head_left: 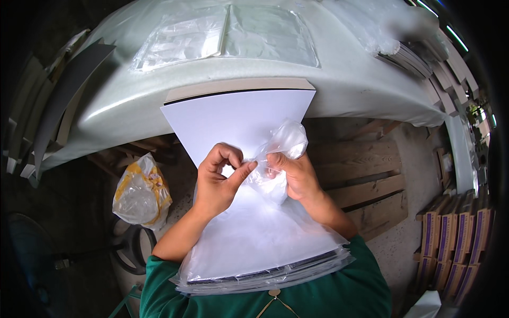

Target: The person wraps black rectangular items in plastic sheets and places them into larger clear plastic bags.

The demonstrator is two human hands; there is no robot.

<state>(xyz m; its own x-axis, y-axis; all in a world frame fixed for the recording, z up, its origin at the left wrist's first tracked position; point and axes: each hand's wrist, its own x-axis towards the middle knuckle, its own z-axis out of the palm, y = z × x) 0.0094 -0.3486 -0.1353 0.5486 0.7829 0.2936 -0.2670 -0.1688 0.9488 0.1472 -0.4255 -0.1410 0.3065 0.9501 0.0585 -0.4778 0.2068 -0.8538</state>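
Observation:
A crumpled clear plastic bag [289, 139] is bunched between my two hands. My left hand [218, 177] pinches its edge between thumb and curled fingers. On the other side, my right hand [298, 179] is closed around the gathered film, thumb on top. Beneath them, a large white sheet [233, 114] slants from the table edge toward me, with the thick edge of a pale board [238, 87] behind its top. Against my body rests a stack of sheets in clear plastic sleeves [265, 246], their loose ends overlapping. The bag's opening cannot be made out.
Flat clear sleeves [265, 34] lie on the plastic-covered table [360, 79]. Dark and pale boards [71, 106] stand at left, more stacked boards [440, 74] at right. A yellow-marked plastic bag [142, 191] sits below the table. Wooden slats [366, 175] and stacked cartons [450, 238] are to the right.

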